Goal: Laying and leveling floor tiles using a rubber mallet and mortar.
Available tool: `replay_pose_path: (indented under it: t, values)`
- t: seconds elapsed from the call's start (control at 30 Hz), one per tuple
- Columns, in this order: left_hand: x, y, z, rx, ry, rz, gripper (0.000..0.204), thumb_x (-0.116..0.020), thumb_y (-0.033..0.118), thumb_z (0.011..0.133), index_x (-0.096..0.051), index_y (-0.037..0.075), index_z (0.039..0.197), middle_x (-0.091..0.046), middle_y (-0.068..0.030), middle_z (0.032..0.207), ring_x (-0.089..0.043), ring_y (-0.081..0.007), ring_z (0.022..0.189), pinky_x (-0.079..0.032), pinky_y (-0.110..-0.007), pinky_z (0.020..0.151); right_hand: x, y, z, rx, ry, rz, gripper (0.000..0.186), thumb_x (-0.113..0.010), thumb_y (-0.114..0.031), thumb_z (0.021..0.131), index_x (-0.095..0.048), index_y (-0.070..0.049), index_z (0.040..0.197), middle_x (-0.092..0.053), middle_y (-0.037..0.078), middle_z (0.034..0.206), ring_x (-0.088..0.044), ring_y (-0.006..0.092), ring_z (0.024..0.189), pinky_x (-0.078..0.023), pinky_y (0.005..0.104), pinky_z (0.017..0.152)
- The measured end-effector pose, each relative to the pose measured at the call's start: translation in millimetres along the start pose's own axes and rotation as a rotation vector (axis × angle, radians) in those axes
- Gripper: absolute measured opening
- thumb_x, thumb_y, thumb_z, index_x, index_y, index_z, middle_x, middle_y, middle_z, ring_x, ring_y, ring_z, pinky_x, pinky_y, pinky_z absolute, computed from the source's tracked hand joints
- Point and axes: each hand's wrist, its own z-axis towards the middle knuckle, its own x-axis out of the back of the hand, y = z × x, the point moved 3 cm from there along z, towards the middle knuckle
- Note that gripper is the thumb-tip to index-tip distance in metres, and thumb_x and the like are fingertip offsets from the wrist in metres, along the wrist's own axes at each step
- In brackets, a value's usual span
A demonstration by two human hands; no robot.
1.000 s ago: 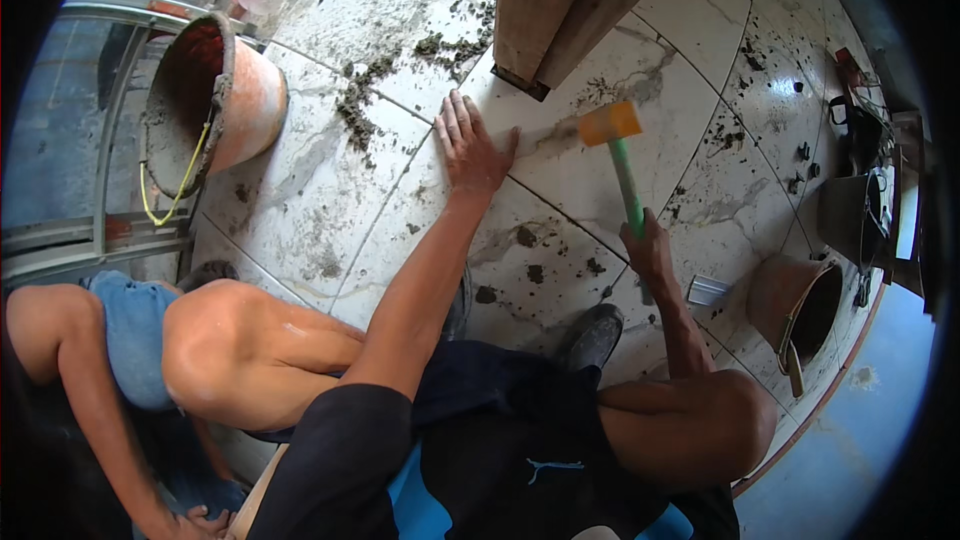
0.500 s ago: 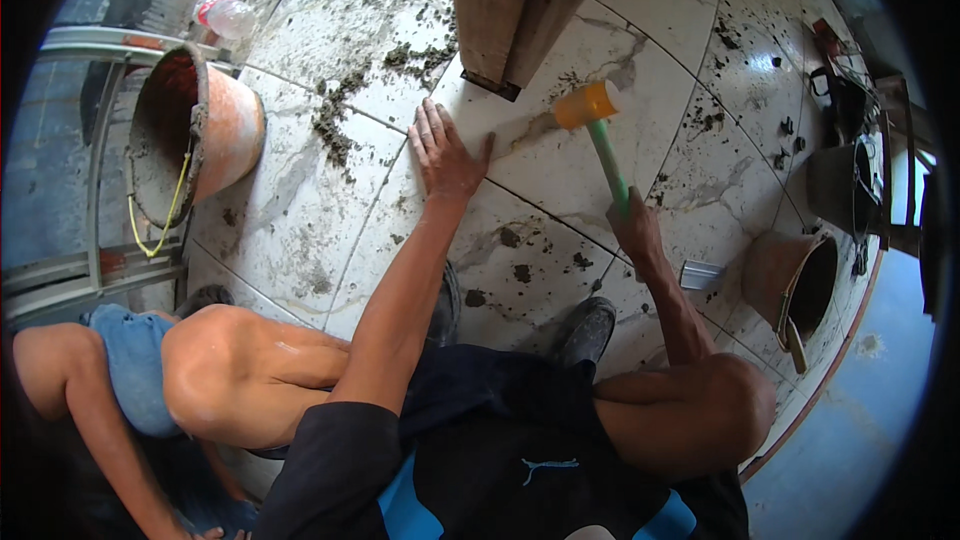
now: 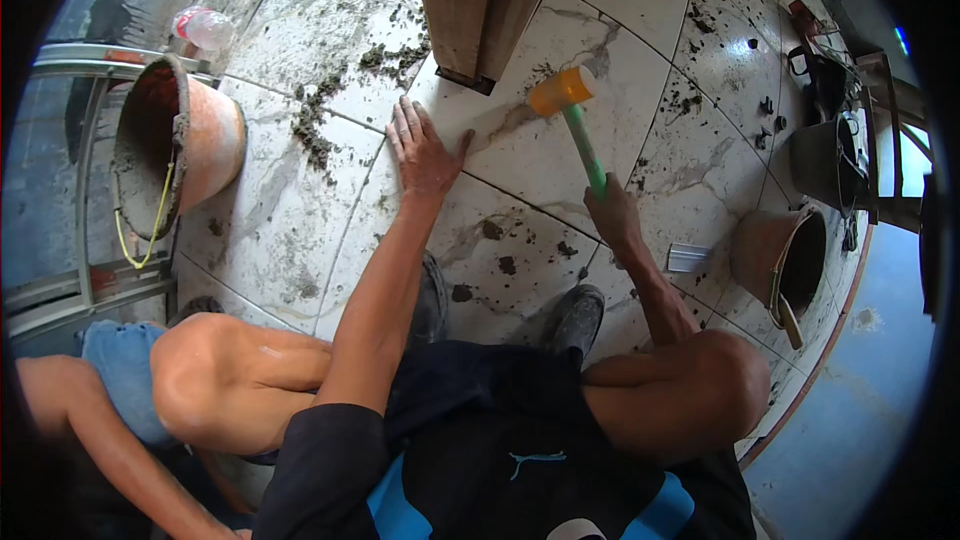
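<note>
Head view shows the left hand point(image 3: 425, 152) spread flat on a tile point(image 3: 520, 155); the right hand point(image 3: 612, 217) grips a mallet point(image 3: 572, 112), tapping seems next

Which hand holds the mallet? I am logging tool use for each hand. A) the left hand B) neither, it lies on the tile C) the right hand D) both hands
C: the right hand grips the green handle of the mallet, while the left hand lies flat on the tile.
</note>
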Motion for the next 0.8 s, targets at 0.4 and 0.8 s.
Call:
replay_pose_path:
  t: [0.4,0.8]
  values:
    - [3,-5,-25,0.081,0.060,0.005,0.077,-0.048,0.047,0.083,-0.024,-0.013,0.127,-0.024,-0.0313,0.135,-0.024,-0.0405,0.127,-0.018,-0.045,0.106,-28,-30,-24,0.106,0.002,0.120,0.031,-0.055,-0.032,0.085,-0.046,-0.002,0.085,-0.053,0.018,0.055,-0.057,0.0334,0.050,-0.040,0.0418,0.045]
    - [10,-15,-31,0.007,0.060,-0.088,0.076,-0.052,0.044,0.083,-0.026,-0.011,0.128,-0.024,-0.0304,0.135,-0.023,-0.0406,0.128,-0.019,-0.046,0.105,-29,-17,-22,0.063,0.060,0.127,0.032,-0.054,-0.033,0.086,-0.045,-0.002,0.087,-0.056,0.019,0.058,-0.058,0.0376,0.054,-0.042,0.0427,0.045]
